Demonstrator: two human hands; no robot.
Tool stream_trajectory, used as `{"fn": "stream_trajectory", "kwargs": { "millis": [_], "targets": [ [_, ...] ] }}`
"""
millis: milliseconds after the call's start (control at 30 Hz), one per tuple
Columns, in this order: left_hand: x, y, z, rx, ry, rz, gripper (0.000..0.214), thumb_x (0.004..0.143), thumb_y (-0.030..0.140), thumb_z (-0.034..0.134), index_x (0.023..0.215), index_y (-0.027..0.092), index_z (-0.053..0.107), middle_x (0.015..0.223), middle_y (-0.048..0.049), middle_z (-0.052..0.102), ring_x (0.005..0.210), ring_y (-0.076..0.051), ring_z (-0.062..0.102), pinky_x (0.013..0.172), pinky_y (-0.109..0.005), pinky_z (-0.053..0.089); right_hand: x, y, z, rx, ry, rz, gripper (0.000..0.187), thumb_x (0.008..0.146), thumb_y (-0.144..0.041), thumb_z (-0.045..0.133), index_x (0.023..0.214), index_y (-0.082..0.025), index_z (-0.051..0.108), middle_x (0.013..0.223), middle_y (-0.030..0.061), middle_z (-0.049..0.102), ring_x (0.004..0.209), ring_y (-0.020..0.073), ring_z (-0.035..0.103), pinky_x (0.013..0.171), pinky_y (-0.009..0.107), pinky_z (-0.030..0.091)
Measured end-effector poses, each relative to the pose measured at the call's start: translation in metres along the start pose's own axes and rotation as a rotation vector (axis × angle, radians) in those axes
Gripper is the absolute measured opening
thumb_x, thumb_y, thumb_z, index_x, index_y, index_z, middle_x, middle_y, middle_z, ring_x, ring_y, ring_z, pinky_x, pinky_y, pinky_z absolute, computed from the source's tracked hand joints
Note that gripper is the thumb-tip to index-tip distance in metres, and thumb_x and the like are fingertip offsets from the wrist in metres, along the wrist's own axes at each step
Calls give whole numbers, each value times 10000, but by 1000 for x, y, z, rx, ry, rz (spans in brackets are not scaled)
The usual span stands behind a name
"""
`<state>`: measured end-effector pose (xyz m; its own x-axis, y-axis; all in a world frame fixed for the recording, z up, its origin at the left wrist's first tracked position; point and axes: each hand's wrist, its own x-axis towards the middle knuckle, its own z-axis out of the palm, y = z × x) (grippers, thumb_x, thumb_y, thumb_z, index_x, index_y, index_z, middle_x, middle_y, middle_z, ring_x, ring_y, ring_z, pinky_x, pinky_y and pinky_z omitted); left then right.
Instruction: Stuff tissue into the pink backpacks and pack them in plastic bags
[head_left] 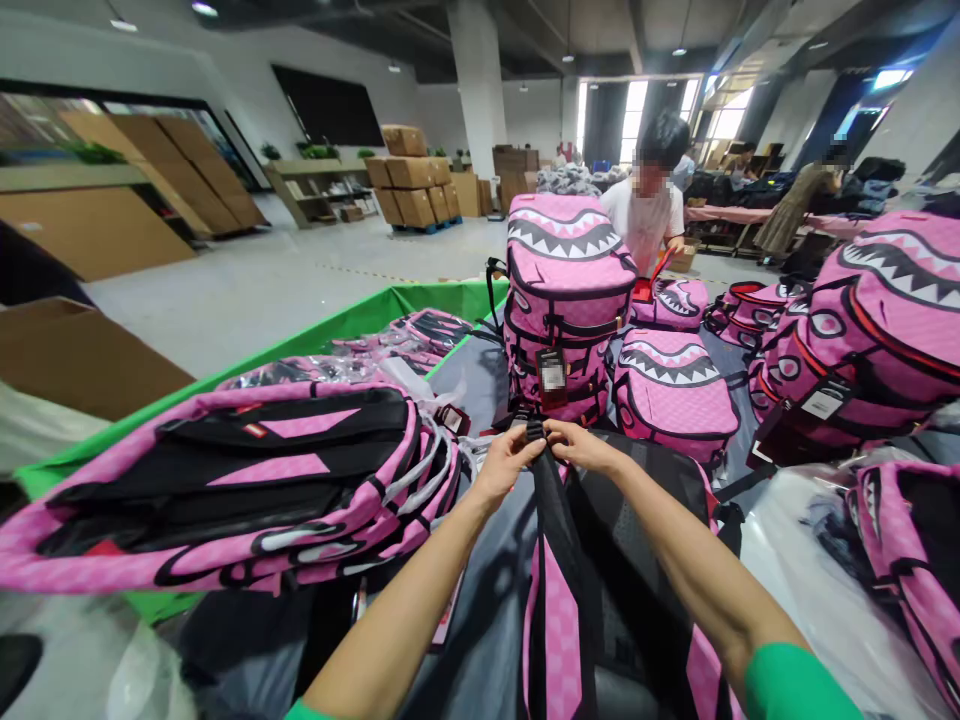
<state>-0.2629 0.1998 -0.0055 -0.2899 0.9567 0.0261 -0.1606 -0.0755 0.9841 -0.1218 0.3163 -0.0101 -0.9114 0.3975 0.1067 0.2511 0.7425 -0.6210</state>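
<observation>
A pink and black backpack (562, 625) lies in front of me with its black back panel facing up. My left hand (506, 465) and my right hand (583, 446) meet at the top end of its black shoulder strap (553, 515). Both sets of fingers pinch a black strap adjuster (535, 430) from either side. Fingertips partly cover the adjuster. Just beyond my hands rises a stack of pink shark-mouth bags (570, 260) with a hanging tag (553, 375). To the left, several backpacks (300, 470) lie piled with their straps up.
Right of the stack sit a smaller pink bag (675, 390) and another tall pile (892, 300). Clear plastic (795, 560) lies at right. A green edge (375, 312) borders the left side. A co-worker (645, 215) handles a bag across the table; cardboard boxes (412, 180) stand behind.
</observation>
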Motion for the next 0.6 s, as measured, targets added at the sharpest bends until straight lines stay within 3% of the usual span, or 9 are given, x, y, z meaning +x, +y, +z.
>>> {"fn": "stream_trajectory", "kwargs": {
  "millis": [133,233,300,400,500,600],
  "targets": [
    [-16,5,24,22,-85,36,460,637,472,878,944,155,747,809,-13,701,750,-155,603,696,-249,458,-14,-18,-31,-75,-32,-78,287,727,-91,627,1008,-150,636,957,39,624,903,182,589,828,284,480],
    [-21,2,40,22,-116,45,433,662,479,860,937,163,754,837,-16,716,787,-166,614,755,-268,474,-31,-26,-46,-146,-30,-76,319,679,-123,721,983,-155,630,1040,67,603,989,216,565,907,327,452],
    [-23,1,46,20,-116,46,458,667,503,851,966,169,757,884,-27,731,834,-178,627,797,-280,482,-41,-26,-52,-181,-31,-46,321,708,-134,724,1012,-161,624,1004,51,607,969,208,566,913,333,443],
    [-22,2,46,35,-93,48,474,689,545,823,976,172,760,900,-34,733,871,-189,632,831,-292,483,-57,-18,-54,-218,4,64,205,869,-144,616,1074,-139,609,972,51,613,925,193,578,887,354,462],
    [-10,5,37,82,-45,62,439,668,546,836,906,184,765,890,-25,711,865,-181,614,812,-278,469,-84,-11,-41,-227,4,197,176,992,-237,564,1128,-135,611,1050,61,631,913,181,616,831,367,529],
    [14,4,36,119,-65,54,473,614,560,859,886,185,763,907,-35,705,862,-182,610,793,-277,469,-123,-28,3,-195,-71,282,230,994,-354,615,1119,-163,645,1091,56,659,896,166,649,787,341,575]
  ]
}}
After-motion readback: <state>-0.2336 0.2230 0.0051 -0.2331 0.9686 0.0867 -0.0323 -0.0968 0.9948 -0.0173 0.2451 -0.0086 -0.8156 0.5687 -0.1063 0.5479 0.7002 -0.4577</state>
